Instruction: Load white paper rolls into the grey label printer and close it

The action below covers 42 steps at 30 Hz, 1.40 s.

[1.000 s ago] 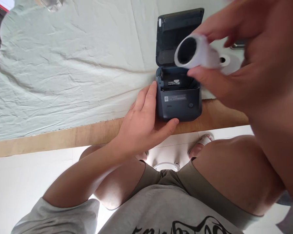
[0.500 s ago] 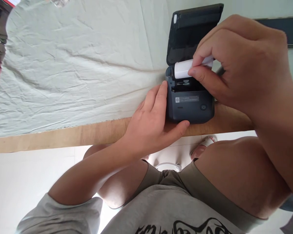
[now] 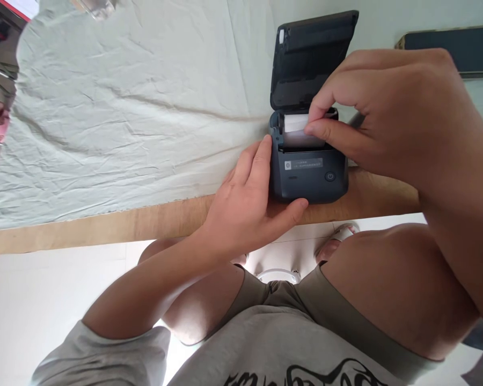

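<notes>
Right hand pinches the white cylindrical paper roll, apparently seating it inside the dark-blue plastic printer beneath those fingertips. Left hand, thumb spread, braces; next likely needs level settling.

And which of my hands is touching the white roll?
Your right hand: it touches the white roll inside the open printer. The left hand lies against the printer's outside, away from the roll.

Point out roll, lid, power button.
Roll (image 3: pixel 301 138): head view, white outer side.
Lid (image 3: pixel 309 61): head view, middle of its dark inner face.
Power button (image 3: pixel 330 176): head view, centre of the button.
</notes>
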{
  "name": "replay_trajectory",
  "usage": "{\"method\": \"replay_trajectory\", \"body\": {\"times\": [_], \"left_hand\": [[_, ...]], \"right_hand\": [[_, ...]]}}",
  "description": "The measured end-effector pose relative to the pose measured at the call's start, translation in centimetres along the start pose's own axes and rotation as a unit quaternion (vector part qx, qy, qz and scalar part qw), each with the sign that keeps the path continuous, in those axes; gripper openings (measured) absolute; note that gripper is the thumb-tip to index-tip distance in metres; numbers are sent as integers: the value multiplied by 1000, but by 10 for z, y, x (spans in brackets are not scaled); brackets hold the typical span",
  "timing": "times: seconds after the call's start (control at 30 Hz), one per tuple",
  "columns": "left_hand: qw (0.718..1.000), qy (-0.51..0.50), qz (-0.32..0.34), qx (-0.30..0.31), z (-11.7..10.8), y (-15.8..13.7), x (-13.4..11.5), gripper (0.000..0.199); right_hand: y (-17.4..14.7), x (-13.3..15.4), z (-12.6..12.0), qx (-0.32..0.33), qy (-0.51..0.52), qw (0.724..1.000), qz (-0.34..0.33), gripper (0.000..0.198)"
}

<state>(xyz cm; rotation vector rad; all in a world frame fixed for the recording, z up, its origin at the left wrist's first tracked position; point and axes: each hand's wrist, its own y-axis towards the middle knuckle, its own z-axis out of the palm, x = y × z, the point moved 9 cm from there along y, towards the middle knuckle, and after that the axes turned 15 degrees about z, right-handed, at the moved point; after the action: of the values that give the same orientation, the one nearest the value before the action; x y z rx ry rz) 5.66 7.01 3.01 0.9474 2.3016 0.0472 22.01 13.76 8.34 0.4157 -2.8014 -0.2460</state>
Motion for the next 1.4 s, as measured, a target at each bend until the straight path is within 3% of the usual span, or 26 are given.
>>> {"method": "replay_trajectory", "body": {"times": [0.17,0.27,0.4,0.53,0.7,0.87,1.0,1.13,1.23,1.4], "left_hand": [[999,-18,21,-23,-4,1,-5,97],[999,-15,34,-15,-5,1,-10,83],[1000,9,27,-4,-6,1,-13,63],[999,19,30,-14,-8,0,-16,52],[997,21,60,-30,-9,1,-21,39],[996,25,76,-34,-6,-1,-20,36],[996,28,80,-31,-6,-2,-20,35],[997,24,71,-19,-6,-1,-19,36],[998,20,61,-10,-6,1,-18,36],[998,23,52,-9,-6,2,-17,35]], "right_hand": [[-25,-28,-9,-38,57,997,31,78],[-36,-41,-15,-57,81,994,50,83],[-34,-30,-26,-72,102,991,56,86],[-22,-5,-34,-69,92,993,31,72],[-14,-10,-35,-80,64,992,80,67],[-9,-14,-16,-1,94,990,104,78],[-9,-8,-25,-41,122,990,60,84],[-15,-10,-39,-97,169,980,43,68],[-17,-12,-39,-111,127,985,47,58],[-17,-15,-38,-125,79,986,72,65]]}}
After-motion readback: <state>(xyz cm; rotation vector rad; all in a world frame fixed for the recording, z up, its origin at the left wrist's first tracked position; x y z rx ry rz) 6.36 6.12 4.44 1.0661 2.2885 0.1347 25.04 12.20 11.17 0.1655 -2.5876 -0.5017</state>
